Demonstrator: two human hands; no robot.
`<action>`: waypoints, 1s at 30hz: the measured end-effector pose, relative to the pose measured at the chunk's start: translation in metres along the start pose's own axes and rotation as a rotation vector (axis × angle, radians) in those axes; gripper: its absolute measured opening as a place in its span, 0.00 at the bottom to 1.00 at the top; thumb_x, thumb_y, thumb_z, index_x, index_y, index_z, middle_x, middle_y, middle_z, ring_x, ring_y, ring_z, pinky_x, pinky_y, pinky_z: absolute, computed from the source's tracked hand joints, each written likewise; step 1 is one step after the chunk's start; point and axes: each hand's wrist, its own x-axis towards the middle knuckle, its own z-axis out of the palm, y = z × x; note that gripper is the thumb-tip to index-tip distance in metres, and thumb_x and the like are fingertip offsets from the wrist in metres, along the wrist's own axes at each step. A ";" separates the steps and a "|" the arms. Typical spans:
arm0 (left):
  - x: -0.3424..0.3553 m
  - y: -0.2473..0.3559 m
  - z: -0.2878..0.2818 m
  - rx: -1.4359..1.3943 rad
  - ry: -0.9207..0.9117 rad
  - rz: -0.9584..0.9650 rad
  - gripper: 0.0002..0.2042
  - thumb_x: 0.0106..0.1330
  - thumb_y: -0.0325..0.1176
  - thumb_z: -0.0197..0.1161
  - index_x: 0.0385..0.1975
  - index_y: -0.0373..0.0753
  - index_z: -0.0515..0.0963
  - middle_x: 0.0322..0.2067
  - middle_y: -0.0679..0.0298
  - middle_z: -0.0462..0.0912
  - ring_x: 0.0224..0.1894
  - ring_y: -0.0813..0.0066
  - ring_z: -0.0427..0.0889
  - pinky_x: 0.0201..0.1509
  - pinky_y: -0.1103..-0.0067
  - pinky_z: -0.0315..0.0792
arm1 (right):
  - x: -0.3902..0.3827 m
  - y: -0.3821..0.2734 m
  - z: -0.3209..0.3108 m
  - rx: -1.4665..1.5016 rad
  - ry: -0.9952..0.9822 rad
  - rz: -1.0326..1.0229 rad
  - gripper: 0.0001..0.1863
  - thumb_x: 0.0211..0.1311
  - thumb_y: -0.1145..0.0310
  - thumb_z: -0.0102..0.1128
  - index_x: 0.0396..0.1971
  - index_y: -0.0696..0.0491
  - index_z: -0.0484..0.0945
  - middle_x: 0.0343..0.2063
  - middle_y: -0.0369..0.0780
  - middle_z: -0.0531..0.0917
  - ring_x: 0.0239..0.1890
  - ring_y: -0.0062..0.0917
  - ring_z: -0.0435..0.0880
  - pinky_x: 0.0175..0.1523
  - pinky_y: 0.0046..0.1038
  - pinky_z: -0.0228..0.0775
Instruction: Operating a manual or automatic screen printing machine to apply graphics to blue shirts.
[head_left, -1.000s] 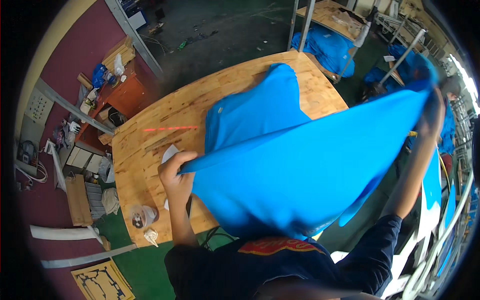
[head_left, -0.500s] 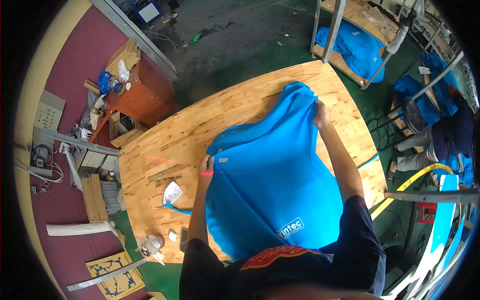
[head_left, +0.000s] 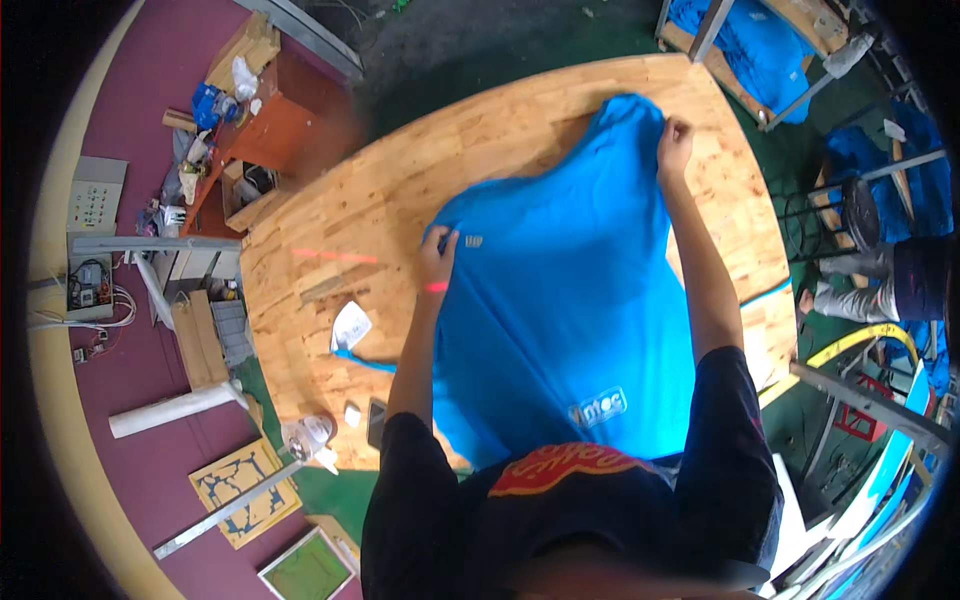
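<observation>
A large piece of blue cloth [head_left: 560, 290], with a white print near its close edge and a small pale tag near its left side, lies spread over the wooden table [head_left: 300, 290]. My left hand [head_left: 438, 252] is closed on its left edge, beside the tag. At the far right corner, my right hand [head_left: 675, 148] pinches the cloth's edge with bent fingers. Left of my left forearm lie a white slip of paper [head_left: 350, 325], a narrow blue strip [head_left: 372, 364], a small white block [head_left: 352, 415] and a dark phone [head_left: 377, 422], partly hidden by my arm.
A clear container [head_left: 308, 435] stands at the table's near left. Beyond the left side is a cluttered orange desk [head_left: 275, 120]. More blue cloth fills a rack [head_left: 750, 55] at the far right. A person in grey trousers [head_left: 850, 300] is at the right, near a black stool [head_left: 860, 215].
The view has shifted, so table, cloth and hands sit higher in it. The cloth's upper left part lies flatter, its folded layer no longer showing. Both hands still grip its edges.
</observation>
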 end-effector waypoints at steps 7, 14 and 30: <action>-0.009 -0.050 -0.018 -0.007 0.025 -0.001 0.14 0.64 0.43 0.63 0.38 0.38 0.78 0.35 0.56 0.83 0.38 0.61 0.83 0.42 0.73 0.74 | -0.204 -0.134 -0.108 -0.038 -0.227 -0.410 0.11 0.63 0.75 0.56 0.45 0.58 0.74 0.41 0.44 0.81 0.42 0.31 0.80 0.47 0.30 0.71; -0.015 -0.047 -0.023 -0.233 -0.087 0.114 0.14 0.65 0.39 0.62 0.41 0.35 0.77 0.32 0.57 0.83 0.35 0.69 0.82 0.41 0.76 0.73 | -0.526 -0.144 -0.254 -0.275 -0.860 -0.130 0.12 0.51 0.71 0.69 0.34 0.53 0.77 0.27 0.39 0.79 0.31 0.34 0.80 0.34 0.34 0.72; 0.035 -0.053 -0.026 -0.361 -0.159 0.268 0.14 0.66 0.37 0.61 0.42 0.30 0.76 0.38 0.53 0.82 0.44 0.65 0.80 0.51 0.73 0.71 | -0.620 -0.215 -0.252 -0.482 -0.632 -0.156 0.05 0.58 0.76 0.56 0.34 0.55 0.73 0.27 0.41 0.78 0.30 0.37 0.80 0.32 0.36 0.73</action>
